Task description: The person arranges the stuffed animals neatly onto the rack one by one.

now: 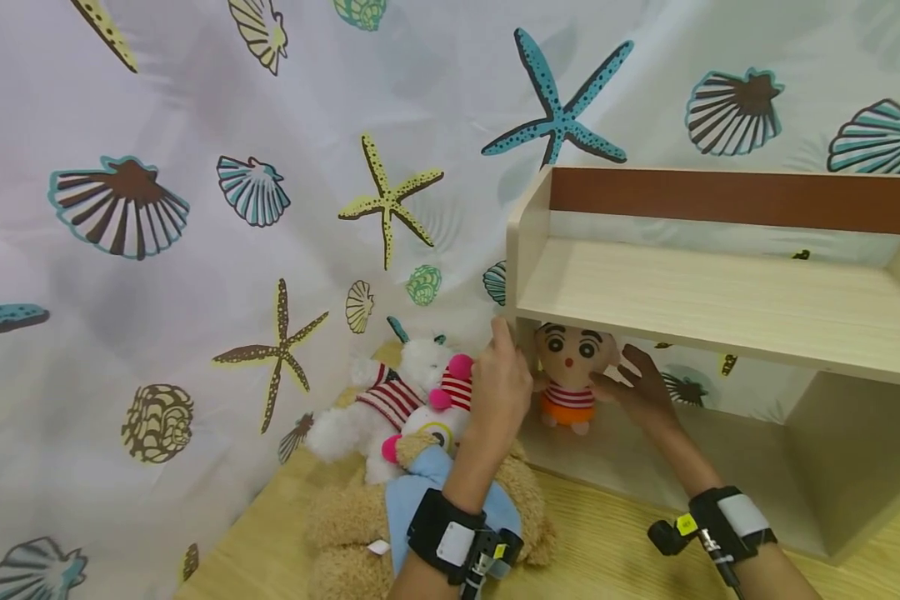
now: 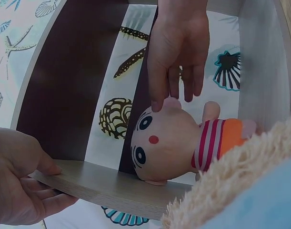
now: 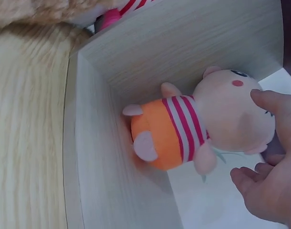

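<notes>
A white cloth printed with starfish and seashells (image 1: 195, 100) hangs behind the pale wood-grain tabletop (image 1: 592, 537), where I see a cream wooden two-tier shelf (image 1: 705, 279). In its lower compartment's (image 1: 697, 458) left corner a peach plush doll in orange shorts (image 1: 572, 367) stands upright, long axis vertical. The right hand (image 1: 645, 387), nearer, meets its head from the right, fingers apart; the left hand (image 1: 501, 392) grips the left side panel (image 2: 116, 191).

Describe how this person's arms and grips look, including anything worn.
The left arm and right arm show no sleeves, and the left grip and right grip no gloves. Each arm wears a black strap with a pale patch, plus a small black camera with a yellow label and dark cable.
</notes>
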`<action>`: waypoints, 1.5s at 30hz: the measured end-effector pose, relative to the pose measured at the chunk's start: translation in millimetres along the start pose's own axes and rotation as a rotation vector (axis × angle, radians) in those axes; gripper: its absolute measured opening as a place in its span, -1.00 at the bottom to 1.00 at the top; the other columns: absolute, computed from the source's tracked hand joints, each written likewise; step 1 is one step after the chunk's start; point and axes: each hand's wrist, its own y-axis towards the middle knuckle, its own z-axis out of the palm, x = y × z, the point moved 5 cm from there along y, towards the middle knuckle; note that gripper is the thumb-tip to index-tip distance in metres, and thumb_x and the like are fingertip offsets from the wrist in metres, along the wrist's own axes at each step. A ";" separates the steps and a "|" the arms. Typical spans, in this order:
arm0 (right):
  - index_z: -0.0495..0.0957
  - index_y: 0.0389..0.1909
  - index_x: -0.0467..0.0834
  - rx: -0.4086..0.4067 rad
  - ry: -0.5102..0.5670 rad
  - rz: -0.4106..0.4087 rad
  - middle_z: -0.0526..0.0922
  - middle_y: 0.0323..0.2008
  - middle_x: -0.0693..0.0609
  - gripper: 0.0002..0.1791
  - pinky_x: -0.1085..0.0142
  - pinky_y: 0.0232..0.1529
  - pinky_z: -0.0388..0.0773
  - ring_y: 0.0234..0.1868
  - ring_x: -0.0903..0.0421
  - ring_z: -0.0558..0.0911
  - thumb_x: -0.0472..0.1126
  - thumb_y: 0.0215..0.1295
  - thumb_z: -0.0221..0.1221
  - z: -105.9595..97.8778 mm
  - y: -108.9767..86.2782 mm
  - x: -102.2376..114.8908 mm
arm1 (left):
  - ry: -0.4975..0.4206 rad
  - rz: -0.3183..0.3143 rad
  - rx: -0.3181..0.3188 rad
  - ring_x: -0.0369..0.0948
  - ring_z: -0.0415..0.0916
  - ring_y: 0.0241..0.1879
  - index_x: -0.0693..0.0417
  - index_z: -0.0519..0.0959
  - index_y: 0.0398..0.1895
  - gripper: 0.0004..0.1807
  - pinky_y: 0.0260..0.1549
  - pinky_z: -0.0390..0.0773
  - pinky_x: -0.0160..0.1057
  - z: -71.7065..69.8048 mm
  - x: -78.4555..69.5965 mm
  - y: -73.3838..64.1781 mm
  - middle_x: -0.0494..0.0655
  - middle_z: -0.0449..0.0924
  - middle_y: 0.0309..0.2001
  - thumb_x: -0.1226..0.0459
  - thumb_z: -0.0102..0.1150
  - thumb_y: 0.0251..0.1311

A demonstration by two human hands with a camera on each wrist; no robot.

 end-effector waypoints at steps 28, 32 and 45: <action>0.48 0.28 -0.25 -0.404 -0.489 -0.242 0.52 0.24 -0.20 -0.38 -0.05 0.04 0.49 0.04 -0.22 0.63 0.01 0.31 0.30 -45.3 -84.8 65.1 | -0.039 0.016 0.003 0.14 0.69 -0.36 0.25 0.25 0.10 -0.70 -0.46 0.68 -0.04 -0.1 -1.8 -0.8 0.30 0.65 -0.24 0.47 0.05 0.40; 0.65 0.03 -0.29 -0.533 -0.525 -0.393 0.67 0.02 -0.17 -0.61 0.47 -0.06 0.52 -0.05 0.22 0.66 -0.18 0.24 0.38 -53.1 -101.8 76.3 | -0.049 0.009 0.018 0.14 0.69 -0.36 0.25 0.25 0.10 -0.71 -0.45 0.68 -0.04 0.7 -2.3 -1.8 0.30 0.64 -0.24 0.47 0.04 0.41; 0.67 -0.31 -0.35 -0.741 -0.459 -0.539 0.69 -0.37 0.08 -0.87 0.68 -0.30 0.47 -0.38 0.62 0.55 -0.35 0.17 0.38 -83.0 -141.9 94.0 | -0.060 -0.017 0.024 0.20 0.67 -0.37 0.25 0.25 0.07 -0.73 -0.47 0.67 0.04 2.3 2.3 -5.5 0.34 0.63 -0.27 0.48 0.03 0.41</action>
